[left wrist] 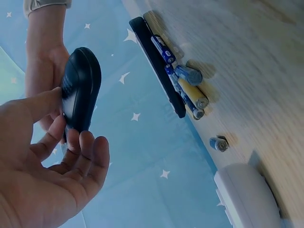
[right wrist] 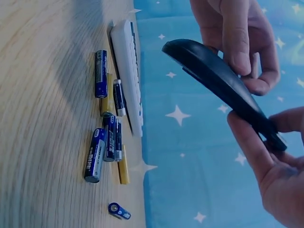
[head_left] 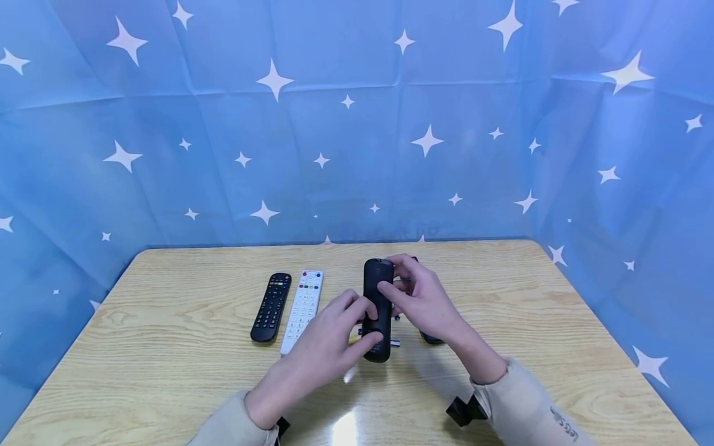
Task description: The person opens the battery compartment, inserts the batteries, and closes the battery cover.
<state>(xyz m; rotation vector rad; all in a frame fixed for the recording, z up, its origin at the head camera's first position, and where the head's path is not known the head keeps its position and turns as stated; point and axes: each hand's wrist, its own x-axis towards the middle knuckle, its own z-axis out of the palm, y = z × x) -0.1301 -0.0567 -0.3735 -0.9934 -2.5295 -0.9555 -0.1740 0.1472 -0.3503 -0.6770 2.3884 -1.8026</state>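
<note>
A black remote control (head_left: 383, 321) is held above the table, its smooth, button-free back facing up in the head view. My left hand (head_left: 337, 331) pinches its near part with thumb and fingers. At its far end my right hand (head_left: 426, 301) grips it, thumb on the back and fingers at the side and top edge. The right wrist view shows the remote (right wrist: 211, 76) side-on and tilted, with a left-hand finger (right wrist: 237, 52) against its back. Below lie several batteries, blue ones (right wrist: 96, 154) and yellow ones (right wrist: 124, 164), partly hidden by the hands in the head view.
Left of the hands, a black remote (head_left: 271, 308) and a white remote (head_left: 303, 310) lie buttons up. Another dark remote (head_left: 431, 338) lies mostly hidden behind my right hand. A starry blue curtain (head_left: 357, 155) hangs behind the wooden table (head_left: 184, 310).
</note>
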